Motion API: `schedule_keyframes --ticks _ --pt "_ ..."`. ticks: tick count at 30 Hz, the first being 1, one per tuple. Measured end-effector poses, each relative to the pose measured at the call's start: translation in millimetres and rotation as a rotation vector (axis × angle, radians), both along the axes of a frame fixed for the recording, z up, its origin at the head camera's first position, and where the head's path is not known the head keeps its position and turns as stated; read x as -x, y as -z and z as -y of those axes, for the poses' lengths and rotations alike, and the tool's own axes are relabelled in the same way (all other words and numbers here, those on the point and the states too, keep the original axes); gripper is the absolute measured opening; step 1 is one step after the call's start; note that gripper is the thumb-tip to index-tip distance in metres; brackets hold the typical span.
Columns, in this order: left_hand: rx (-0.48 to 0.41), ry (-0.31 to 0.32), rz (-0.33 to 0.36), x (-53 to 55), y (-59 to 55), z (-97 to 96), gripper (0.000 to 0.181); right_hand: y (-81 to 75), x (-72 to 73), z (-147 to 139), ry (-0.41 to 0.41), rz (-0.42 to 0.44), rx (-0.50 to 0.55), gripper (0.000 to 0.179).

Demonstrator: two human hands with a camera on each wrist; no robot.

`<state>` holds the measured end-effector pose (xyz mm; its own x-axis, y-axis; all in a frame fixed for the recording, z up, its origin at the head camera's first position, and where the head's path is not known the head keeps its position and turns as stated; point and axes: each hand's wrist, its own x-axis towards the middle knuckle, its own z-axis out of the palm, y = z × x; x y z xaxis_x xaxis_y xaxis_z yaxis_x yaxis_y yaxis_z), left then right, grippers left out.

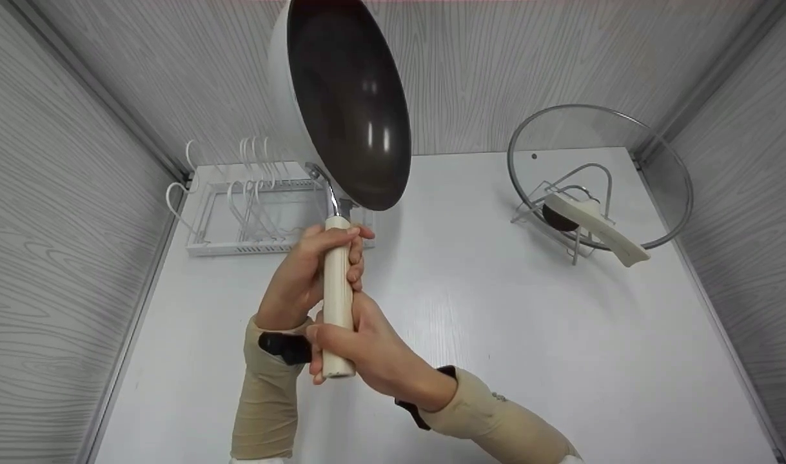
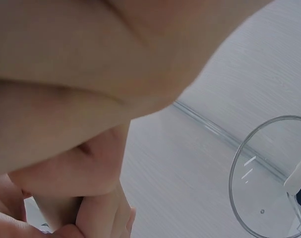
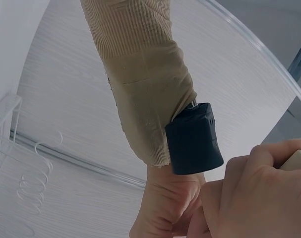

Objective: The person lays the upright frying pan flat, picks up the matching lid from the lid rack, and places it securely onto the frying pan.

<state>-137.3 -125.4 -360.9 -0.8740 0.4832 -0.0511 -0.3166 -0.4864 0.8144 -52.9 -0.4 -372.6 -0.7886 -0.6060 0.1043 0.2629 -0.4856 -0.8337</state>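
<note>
Both hands grip the cream handle [image 1: 338, 283] of a frying pan [image 1: 354, 109], which is dark brown inside and white outside. The pan is raised and tilted on its side, its bowl pointing away and its inner face turned right. The left hand [image 1: 296, 277] holds the handle's upper part near the metal joint, thumb across the front. Lower down, the right hand [image 1: 380, 351] wraps the handle close to its butt end. In the right wrist view, the left hand [image 3: 172, 203] shows beyond the right hand [image 3: 264, 193].
A white wire dish rack [image 1: 212, 245] stands at the back left, partly behind the pan. At the back right, a glass lid [image 1: 579, 106] with a cream handle leans on a small wire stand [image 1: 602, 169]. Grey wood-grain walls [image 1: 470, 77] enclose the white table [image 1: 496, 322] on three sides.
</note>
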Motion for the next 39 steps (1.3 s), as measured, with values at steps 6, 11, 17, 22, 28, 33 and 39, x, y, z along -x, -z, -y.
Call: schedule_keyframes --ticks 6,11,17,22,28,33,39 --pt "0.027 -0.015 0.016 0.9 -0.7 -1.0 0.021 0.6 0.5 -1 0.01 0.003 -0.007 0.023" --pt "0.012 -0.017 0.037 1.7 -1.2 -2.4 0.018 1.1 1.0 -1 0.014 0.01 -0.009 0.019" --pt "-0.025 -0.012 0.048 0.6 1.1 -4.7 0.006 3.2 0.7 1 0.021 0.035 -0.014 0.022" --pt "-0.061 -0.047 0.067 -2.3 5.2 -7.8 0.004 4.9 1.2 1 0.017 0.048 -0.021 0.029" --pt "-0.164 -0.048 0.108 -3.4 7.9 -13.9 0.019 6.3 2.5 1 0.021 0.042 -0.026 0.027" --pt "-0.204 -0.053 0.123 -3.4 8.7 -17.2 0.019 6.2 2.8 2 0.036 0.038 -0.043 0.028" --pt "-0.241 -0.022 0.144 -2.4 9.8 -18.8 0.022 5.4 2.2 1 0.04 0.048 -0.068 0.033"
